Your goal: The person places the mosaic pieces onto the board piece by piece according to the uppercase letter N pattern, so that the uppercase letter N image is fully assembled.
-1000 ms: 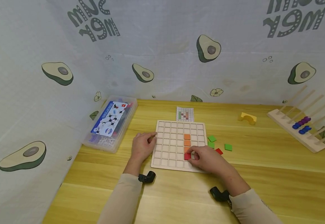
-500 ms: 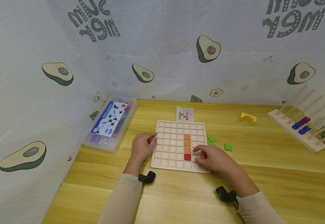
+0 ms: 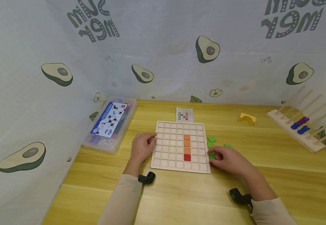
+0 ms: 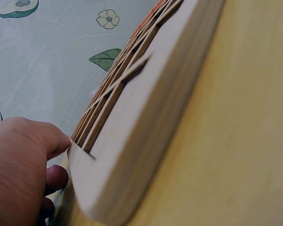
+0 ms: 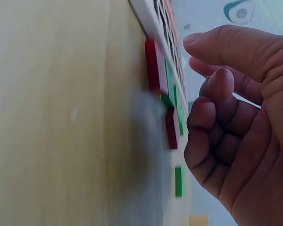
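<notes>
A square wooden grid board (image 3: pixel 168 168) lies on the table. One column holds orange tiles (image 3: pixel 186 143) with a red tile (image 3: pixel 187 157) at the near end. My left hand (image 3: pixel 143 146) rests at the board's left edge, fingertips touching its rim, seen too in the left wrist view. My right hand (image 3: pixel 230 159) hovers just off the board's right edge, over loose tiles. Its thumb and forefinger are apart, nothing between them in the right wrist view. Below them lie a green tile (image 3: pixel 212 155) and red tiles (image 5: pixel 155 67), partly hidden by the hand in the head view.
Other green tiles (image 3: pixel 211 138) lie right of the board. Behind it is a small pattern card (image 3: pixel 184 114). A clear plastic case (image 3: pixel 109 125) stands left, a yellow arch block (image 3: pixel 247 118) back right. A pegged wooden bead rack (image 3: pixel 295 131) is far right.
My right hand has let go of the red tile in the grid column and moved right, off the board, to the loose tiles. The left hand has stayed at the board's edge.
</notes>
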The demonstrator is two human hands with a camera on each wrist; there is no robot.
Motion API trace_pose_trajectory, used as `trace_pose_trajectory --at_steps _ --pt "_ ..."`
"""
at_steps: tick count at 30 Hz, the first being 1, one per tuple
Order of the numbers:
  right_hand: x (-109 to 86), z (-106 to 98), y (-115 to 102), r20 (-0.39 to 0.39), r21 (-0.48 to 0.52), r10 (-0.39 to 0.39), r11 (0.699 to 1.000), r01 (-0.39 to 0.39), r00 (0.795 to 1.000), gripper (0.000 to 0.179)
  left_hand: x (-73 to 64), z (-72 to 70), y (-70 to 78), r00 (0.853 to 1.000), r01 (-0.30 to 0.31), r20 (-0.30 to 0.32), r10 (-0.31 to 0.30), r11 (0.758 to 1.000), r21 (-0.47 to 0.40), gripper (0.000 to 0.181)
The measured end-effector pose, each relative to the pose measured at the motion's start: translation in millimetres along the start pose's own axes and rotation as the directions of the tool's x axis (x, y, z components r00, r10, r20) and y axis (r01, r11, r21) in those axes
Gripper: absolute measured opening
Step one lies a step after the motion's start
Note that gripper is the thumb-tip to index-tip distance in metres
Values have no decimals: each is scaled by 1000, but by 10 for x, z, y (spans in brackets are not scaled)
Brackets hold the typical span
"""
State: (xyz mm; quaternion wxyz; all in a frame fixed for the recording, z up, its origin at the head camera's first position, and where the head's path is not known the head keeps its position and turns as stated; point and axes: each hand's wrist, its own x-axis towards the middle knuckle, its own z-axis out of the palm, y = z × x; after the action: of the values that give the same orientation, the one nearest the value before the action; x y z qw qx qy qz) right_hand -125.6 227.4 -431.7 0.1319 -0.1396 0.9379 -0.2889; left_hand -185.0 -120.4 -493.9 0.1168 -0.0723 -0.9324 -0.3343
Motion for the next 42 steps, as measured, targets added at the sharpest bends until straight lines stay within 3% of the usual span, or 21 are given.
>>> trace_pose_trajectory --at_steps 15,42 --pt "-207 -37 205 5 1 43 999 -43 999 19 -15 -23 12 1000 -12 -8 12 1000 -3 27" --pt "-216 11 244 21 7 52 999 -52 998 19 -13 -27 31 1000 -1 4 1 1000 -15 27"
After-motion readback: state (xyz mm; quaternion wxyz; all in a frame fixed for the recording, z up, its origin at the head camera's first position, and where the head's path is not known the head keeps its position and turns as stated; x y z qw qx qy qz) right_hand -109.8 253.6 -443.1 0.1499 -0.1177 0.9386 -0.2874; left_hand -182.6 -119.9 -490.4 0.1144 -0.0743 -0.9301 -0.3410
